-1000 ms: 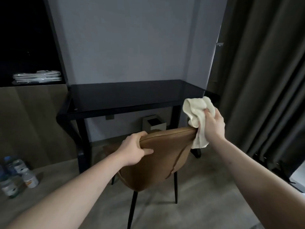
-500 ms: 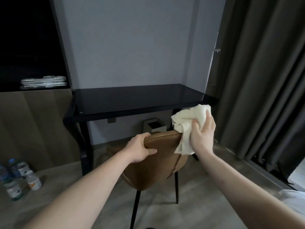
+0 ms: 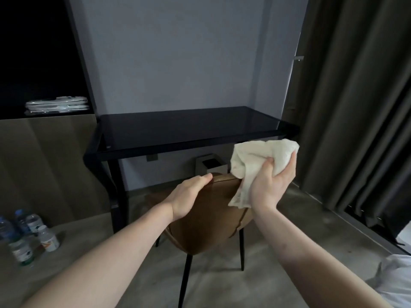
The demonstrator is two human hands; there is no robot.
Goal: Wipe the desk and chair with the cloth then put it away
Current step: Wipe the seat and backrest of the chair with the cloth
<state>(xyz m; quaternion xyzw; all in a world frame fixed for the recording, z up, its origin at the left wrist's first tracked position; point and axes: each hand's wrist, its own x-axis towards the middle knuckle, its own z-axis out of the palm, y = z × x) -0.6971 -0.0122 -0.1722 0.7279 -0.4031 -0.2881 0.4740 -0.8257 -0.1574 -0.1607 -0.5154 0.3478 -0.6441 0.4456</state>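
- R hand [image 3: 270, 185] grips bunched cream cloth [image 3: 255, 161], fingers curled round it, palm toward camera; cloth's lower end hangs vs top right of brown chair [image 3: 206, 227] back.
- L hand [image 3: 189, 194] rests on chair's top edge, fingers straight, holding nothing.
- Black bench [image 3: 189, 127] behind chair, w/ small white box [image 3: 211, 166] under it.
- Water bottles [image 3: 29, 236] on floor, left.
- Dark curtain [image 3: 355, 107] right.

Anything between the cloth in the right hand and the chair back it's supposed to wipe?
Nothing visible. The right hand holds the cloth bunched, its lower end hanging at the chair back's top right edge. The left hand rests on the top edge, further left, off that path.
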